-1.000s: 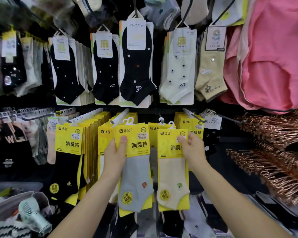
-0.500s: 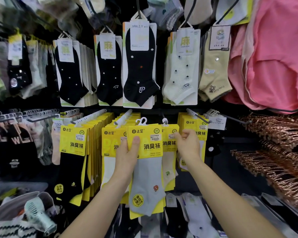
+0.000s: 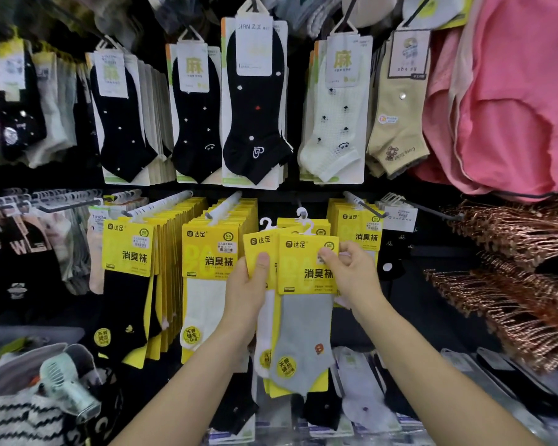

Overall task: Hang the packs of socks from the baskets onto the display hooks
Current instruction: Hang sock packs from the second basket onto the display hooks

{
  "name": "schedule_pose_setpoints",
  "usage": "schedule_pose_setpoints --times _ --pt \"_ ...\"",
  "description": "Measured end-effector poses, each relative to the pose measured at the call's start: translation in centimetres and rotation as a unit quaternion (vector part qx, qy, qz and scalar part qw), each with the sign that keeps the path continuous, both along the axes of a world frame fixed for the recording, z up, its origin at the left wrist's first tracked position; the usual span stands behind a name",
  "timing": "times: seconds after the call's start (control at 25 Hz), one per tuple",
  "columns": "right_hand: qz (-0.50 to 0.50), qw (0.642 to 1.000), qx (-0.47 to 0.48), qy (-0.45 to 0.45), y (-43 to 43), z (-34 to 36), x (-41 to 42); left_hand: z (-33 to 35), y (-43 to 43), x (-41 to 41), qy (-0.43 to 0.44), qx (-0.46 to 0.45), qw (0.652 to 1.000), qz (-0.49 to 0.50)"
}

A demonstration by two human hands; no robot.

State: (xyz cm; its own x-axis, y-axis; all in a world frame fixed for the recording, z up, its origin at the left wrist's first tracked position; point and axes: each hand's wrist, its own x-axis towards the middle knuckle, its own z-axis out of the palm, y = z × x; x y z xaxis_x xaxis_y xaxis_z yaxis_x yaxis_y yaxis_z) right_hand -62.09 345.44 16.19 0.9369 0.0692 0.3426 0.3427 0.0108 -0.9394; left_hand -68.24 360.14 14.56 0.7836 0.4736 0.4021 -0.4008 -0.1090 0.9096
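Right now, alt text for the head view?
Two bare hands hold yellow-carded sock packs: the left hand grips a pale-sock pack, and the right hand pinches the card of a grey-sock pack overlapping it. Rows of matching yellow packs hang on hooks alongside, with black ankle socks above.

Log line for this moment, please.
left hand grips yellow-carded white sock pack | right hand pinches yellow-carded grey sock pack, overlapping in front | hung: cannot tell
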Motion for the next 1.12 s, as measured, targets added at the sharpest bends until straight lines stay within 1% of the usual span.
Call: schedule_pose_setpoints --times 0.08,0.2,0.36,0.44,0.68,0.72,0.8,0.84,0.88,0.92,1.0,1.04,1.12 --pt "-0.034 0.999 -0.011 0.003 -0.7 0.1 0.8 0.0 0.9 -0.3 -0.002 -0.013 1.000 0.013" --pt "-0.057 0.998 0.005 0.027 -1.1 0.9 2.2 0.2 2.7 -0.7 -0.014 -0.018 0.999 0.027" --pt "-0.049 0.999 -0.021 -0.009 0.7 1.5 2.8 0.4 4.5 -1.1 -0.019 -0.004 0.997 0.079" --pt "-0.055 0.997 -0.043 -0.018 1.5 1.8 3.2 0.3 4.9 -1.2 -0.019 -0.003 0.996 0.089" --pt "-0.091 0.986 -0.138 -0.016 1.6 2.1 3.8 -0.4 4.2 -0.8 -0.030 0.034 0.998 0.038" --pt "-0.114 0.982 -0.149 -0.027 1.2 2.2 3.6 -0.6 3.8 -0.6 -0.024 0.040 0.999 0.027" --pt "-0.147 0.978 -0.121 -0.082 0.4 2.2 2.9 -0.9 2.7 -0.3 -0.014 0.054 0.998 0.008" --pt "-0.132 0.980 -0.102 -0.112 0.1 2.4 2.5 -1.0 2.1 0.0 -0.009 0.062 0.998 -0.003" --pt "-0.099 0.980 -0.108 -0.131 0.0 2.8 2.0 -1.1 1.4 0.2 -0.004 0.068 0.998 -0.015" --pt "-0.057 0.980 -0.136 -0.134 0.0 3.1 1.4 -1.2 0.7 0.4 0.002 0.074 0.997 -0.028" --pt "0.025 0.978 -0.181 -0.097 0.0 3.8 0.7 -1.2 -0.5 0.7 0.011 0.096 0.994 -0.049" --pt "0.050 0.980 -0.179 -0.077 -0.1 4.1 0.6 -1.2 -1.0 0.9 0.012 0.105 0.993 -0.055" --pt "0.067 0.981 -0.169 -0.064 -0.7 4.8 0.8 -1.2 -1.6 1.0 0.010 0.102 0.993 -0.063"
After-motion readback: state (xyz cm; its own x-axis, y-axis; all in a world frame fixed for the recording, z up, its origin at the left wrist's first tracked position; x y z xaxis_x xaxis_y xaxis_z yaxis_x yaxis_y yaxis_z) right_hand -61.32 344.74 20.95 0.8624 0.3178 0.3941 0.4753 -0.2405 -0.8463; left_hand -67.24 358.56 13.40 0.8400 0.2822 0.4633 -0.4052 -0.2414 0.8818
